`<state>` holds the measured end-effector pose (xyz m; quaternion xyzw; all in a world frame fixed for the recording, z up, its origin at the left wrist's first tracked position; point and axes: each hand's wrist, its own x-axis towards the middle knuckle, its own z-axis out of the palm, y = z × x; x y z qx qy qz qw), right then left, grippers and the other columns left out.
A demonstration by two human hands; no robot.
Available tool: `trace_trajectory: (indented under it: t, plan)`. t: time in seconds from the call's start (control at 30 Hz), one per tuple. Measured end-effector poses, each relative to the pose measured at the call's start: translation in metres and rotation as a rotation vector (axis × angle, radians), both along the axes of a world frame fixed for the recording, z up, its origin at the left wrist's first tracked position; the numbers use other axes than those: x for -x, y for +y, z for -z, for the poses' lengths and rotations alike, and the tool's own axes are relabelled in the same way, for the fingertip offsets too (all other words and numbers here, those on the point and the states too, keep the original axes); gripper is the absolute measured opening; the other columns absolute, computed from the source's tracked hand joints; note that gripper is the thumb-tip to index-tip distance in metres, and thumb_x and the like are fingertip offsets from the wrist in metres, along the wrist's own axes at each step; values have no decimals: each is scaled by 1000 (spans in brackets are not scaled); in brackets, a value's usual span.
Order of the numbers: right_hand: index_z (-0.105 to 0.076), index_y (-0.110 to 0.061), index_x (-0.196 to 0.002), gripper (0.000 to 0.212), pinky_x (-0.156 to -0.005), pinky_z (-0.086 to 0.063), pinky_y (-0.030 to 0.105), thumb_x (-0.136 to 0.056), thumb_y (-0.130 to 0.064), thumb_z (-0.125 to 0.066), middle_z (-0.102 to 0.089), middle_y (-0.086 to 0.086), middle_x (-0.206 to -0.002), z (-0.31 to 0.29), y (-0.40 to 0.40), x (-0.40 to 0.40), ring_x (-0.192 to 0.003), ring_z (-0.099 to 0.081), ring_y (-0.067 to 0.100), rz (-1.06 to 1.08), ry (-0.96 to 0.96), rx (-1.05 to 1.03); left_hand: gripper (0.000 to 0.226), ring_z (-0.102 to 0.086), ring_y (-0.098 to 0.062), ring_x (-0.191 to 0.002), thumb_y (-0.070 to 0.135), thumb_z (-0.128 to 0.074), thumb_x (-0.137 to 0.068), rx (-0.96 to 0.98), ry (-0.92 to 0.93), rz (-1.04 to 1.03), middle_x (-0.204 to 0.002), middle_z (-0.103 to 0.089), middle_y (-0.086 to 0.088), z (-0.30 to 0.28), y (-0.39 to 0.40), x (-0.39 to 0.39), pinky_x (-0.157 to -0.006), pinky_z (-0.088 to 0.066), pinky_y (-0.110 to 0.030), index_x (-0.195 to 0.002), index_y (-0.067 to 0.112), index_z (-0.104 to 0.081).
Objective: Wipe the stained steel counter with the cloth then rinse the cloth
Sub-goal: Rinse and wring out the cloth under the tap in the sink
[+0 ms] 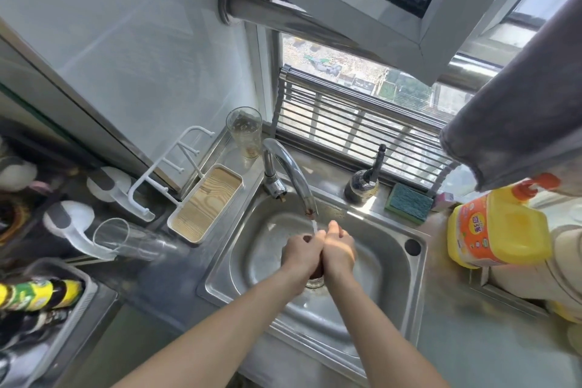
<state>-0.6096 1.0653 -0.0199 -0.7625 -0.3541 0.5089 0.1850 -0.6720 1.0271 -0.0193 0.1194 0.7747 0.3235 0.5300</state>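
My left hand point(304, 246) and my right hand point(338, 244) are pressed together over the middle of the steel sink point(387, 249), right under the faucet point(293, 173). A thin stream of water point(314, 225) falls onto them. The fingers of both hands are curled inward around a bunched cloth point(318, 266). Only a small dark reddish-brown bit of it shows, below and between the wrists. The rest is hidden by the hands. The steel counter point(466, 340) runs round the sink.
A yellow detergent jug point(500, 227), a green sponge point(409, 202) and a dark dispenser bottle point(362, 186) stand right of the faucet. A white tray point(208, 201), two glasses point(245, 131) and a bottle rack point(41, 293) are on the left. A grey towel point(516, 110) hangs at the upper right.
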Motion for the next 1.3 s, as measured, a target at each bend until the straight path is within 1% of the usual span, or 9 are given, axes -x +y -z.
trace_trajectory:
  t: [0.17, 0.37, 0.53, 0.63, 0.77, 0.83, 1.0, 1.2, 1.3]
  plan:
    - [-74, -17, -92, 40, -80, -51, 38, -106, -41, -46, -75, 5, -89, -35, -37, 17, -86, -67, 26, -259, -32, -221, 36, -70, -26, -75, 41, -65, -93, 39, -235, -231, -88, -77, -11, -2, 17, 30, -69, -57, -34, -88, 7, -74]
    - [-65, -13, -95, 34, -98, -52, 48, -104, -41, -49, -73, 18, -102, 17, 27, -11, -99, -66, 37, -6, -6, 19, 34, -64, -16, -82, 49, -46, -105, -82, -168, 72, -98, -69, -6, -19, -1, 0, -62, -50, -26, -99, 19, -62]
    - [-67, -7, -83, 23, -70, -49, 37, -75, -1, -47, -60, 19, -87, -5, 18, -16, -76, -56, 30, 207, 439, 216, 27, -61, -18, -76, 3, -55, -99, -210, -395, -281, -105, -64, -17, -5, 1, 23, -73, -52, -31, -125, 9, -51]
    - [-68, -8, -100, 42, -83, -54, 44, -66, -6, -43, -63, 19, -97, -9, 4, -24, -92, -57, 33, 182, 627, 295, 25, -66, -20, -89, -2, -61, -96, -257, -371, -162, -117, -67, -16, 2, -4, 34, -77, -57, -30, -114, 15, -61]
    - [-68, -15, -108, 28, -65, -59, 32, -94, -40, -69, -75, 12, -104, -5, 1, -26, -90, -70, 26, 133, 503, 273, 21, -68, -22, -94, 4, -64, -97, -258, -410, -16, -112, -67, -8, -12, -11, 39, -66, -61, -30, -115, 14, -64]
    - [-67, -18, -105, 17, -55, -53, 27, -96, -33, -70, -72, 12, -100, -5, -1, -25, -79, -67, 22, 122, 384, 143, 20, -65, -21, -92, 20, -64, -100, -208, -332, -36, -115, -65, -11, -11, -10, 45, -59, -57, -28, -118, 13, -63]
    - [-60, -20, -76, 21, -76, -55, 42, -95, -30, -61, -68, -1, -75, -8, -47, -7, -78, -66, 24, -228, -5, -255, 48, -64, -22, -68, 56, -51, -100, 45, -334, -242, -91, -71, -11, -11, -2, 41, -46, -48, -20, -101, 11, -65]
    - [-64, -15, -76, 33, -88, -57, 44, -98, -37, -56, -74, 13, -87, -23, -10, -1, -87, -69, 34, 107, 45, 72, 28, -57, -16, -56, 25, -61, -91, -75, -210, -48, -56, -63, 4, -23, -3, 2, -44, -41, -17, -66, 13, -68]
    - [-63, -15, -73, 36, -81, -55, 42, -97, -38, -51, -72, 7, -79, -43, -29, 12, -82, -67, 31, -54, -46, -87, 34, -68, -25, -75, 34, -59, -95, -42, -157, -90, -77, -73, -5, -21, 11, 17, -63, -52, -29, -82, 7, -75]
